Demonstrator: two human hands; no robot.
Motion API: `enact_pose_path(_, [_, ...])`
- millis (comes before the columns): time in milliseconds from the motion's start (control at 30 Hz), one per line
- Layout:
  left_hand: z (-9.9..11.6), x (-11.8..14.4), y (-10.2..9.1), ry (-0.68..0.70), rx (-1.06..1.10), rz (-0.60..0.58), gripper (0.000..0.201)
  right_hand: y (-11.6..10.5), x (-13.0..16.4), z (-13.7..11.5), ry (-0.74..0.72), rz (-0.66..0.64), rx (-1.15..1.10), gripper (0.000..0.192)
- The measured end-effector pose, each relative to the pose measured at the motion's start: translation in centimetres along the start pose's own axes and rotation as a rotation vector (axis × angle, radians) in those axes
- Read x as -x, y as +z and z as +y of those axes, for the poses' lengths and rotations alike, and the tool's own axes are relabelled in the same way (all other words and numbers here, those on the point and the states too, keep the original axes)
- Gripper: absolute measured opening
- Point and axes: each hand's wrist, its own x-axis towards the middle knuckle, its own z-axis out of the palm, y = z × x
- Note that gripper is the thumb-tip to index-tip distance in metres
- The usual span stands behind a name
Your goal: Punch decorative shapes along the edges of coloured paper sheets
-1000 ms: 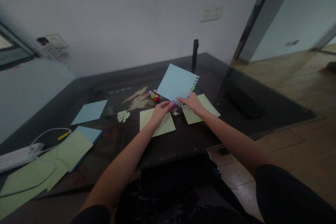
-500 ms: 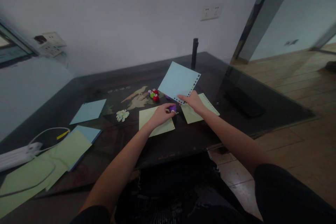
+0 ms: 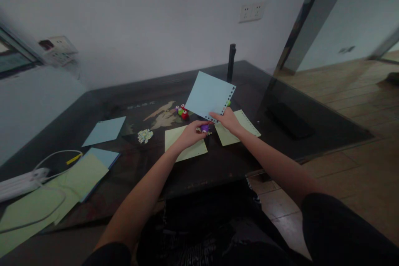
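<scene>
My right hand (image 3: 228, 119) pinches the lower corner of a light blue paper sheet (image 3: 208, 94) and holds it tilted above the dark table (image 3: 218, 162). A row of punched holes runs along the sheet's right edge. My left hand (image 3: 188, 134) grips a small purple punch (image 3: 205, 127) just under that corner, over a pale green sheet (image 3: 183, 143). A second pale green sheet (image 3: 238, 126) with a punched edge lies under my right wrist.
Small red and green punches (image 3: 182, 112) and a pile of paper bits (image 3: 145, 135) lie behind my hands. Blue sheets (image 3: 104, 130) and green sheets (image 3: 52, 193) lie at left with a white cable (image 3: 52, 162) and power strip. A black post (image 3: 231, 61) stands at the back.
My left hand dropped from the blue sheet's corner to the table, then came back up a little with the purple punch. The blue sheet stayed held up by my right hand.
</scene>
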Motion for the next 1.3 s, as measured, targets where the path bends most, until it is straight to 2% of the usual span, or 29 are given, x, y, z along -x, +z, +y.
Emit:
enact_pose_path(300, [0.0, 0.0, -0.1, -0.001, -0.054, -0.001, 0.045, 0.1, 0.0, 0.2, -0.018, 0.000, 0.018, 0.024])
enact_pose_path(767, [-0.3, -0.1, 0.0, 0.012, -0.113, -0.009, 0.045, 0.2, 0.2, -0.4, -0.115, -0.004, 0.182, 0.024])
enact_pose_path(900, [-0.2, 0.0, 0.0, -0.006, -0.187, -0.029, 0.047, 0.1, 0.2, -0.6, -0.104, 0.017, 0.197, 0.025])
enact_pose_path(1167, [-0.5, -0.2, 0.0, -0.012, -0.149, 0.051, 0.041, 0.1, 0.4, -0.9, 0.007, -0.002, 0.077, 0.022])
enact_pose_path(1300, [-0.3, -0.2, -0.1, -0.029, -0.077, 0.105, 0.029, -0.7, -0.1, -1.0, 0.044, 0.098, 0.016, 0.020])
